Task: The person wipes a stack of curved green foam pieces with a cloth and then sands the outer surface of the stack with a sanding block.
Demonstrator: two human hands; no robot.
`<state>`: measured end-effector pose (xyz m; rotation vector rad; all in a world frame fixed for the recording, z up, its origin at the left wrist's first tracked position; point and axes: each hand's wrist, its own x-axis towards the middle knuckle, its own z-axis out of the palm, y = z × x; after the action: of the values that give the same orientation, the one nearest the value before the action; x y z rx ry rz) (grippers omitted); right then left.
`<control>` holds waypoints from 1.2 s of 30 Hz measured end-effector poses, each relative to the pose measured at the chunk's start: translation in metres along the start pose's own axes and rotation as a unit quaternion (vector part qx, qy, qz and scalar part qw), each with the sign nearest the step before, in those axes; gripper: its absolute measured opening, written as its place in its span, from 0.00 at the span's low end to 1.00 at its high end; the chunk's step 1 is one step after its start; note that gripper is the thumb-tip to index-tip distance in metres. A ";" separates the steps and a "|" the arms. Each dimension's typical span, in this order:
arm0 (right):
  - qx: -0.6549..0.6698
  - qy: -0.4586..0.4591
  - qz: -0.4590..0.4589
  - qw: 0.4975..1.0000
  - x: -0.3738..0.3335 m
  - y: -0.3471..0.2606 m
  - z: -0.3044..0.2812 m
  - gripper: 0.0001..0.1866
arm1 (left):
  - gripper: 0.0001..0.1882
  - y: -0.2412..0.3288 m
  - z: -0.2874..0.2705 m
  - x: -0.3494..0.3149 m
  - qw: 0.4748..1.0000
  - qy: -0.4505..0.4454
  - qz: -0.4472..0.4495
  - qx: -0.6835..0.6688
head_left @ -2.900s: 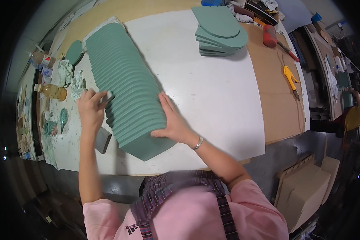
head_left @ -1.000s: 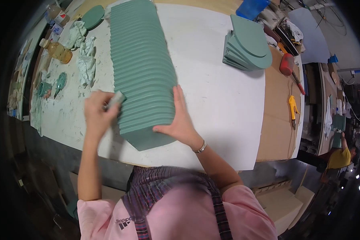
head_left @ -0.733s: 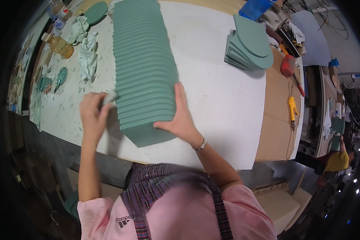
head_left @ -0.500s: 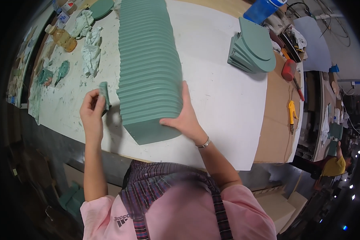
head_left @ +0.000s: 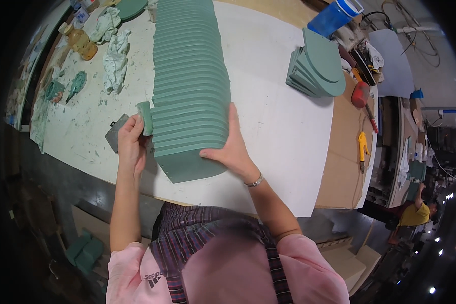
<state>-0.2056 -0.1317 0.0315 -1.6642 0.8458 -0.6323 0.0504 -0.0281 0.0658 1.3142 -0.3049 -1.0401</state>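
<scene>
A long row of green curved panels [head_left: 190, 91], pressed face to face, runs away from me down the middle of the table. My right hand [head_left: 233, 151] lies against its right side with fingers stretched out and thumb on the face of the nearest panel. Between the thumb and fingers of my left hand [head_left: 131, 139] is a small green-smeared pad [head_left: 145, 118], close against the left edges of the panels. I cannot tell what the pad is made of. A grey flat square piece [head_left: 116, 134] lies on the table beside my left hand, partly hidden by it.
Farther left are crumpled cloths [head_left: 116, 61], a bottle of amber liquid [head_left: 80, 42] and a green-stained brush [head_left: 77, 85]. On the right stand a smaller panel stack [head_left: 316, 66], a blue container [head_left: 334, 17], a red mallet [head_left: 360, 95] and a yellow air gun [head_left: 363, 149]. A co-worker [head_left: 415, 214] is far right.
My left hand has moved right, bringing the pad up to the panels' left side. The grey square piece shows more now. My right hand keeps its place on the row.
</scene>
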 end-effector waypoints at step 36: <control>-0.007 0.053 -0.021 0.998 -0.004 0.007 0.005 0.76 | 0.14 0.042 0.083 -0.029 0.599 -0.159 0.472 0.627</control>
<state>-0.2055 -0.1265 0.0239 -1.6765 0.8943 -0.7509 -0.0055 -0.0628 0.1375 1.7203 -2.0602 0.0772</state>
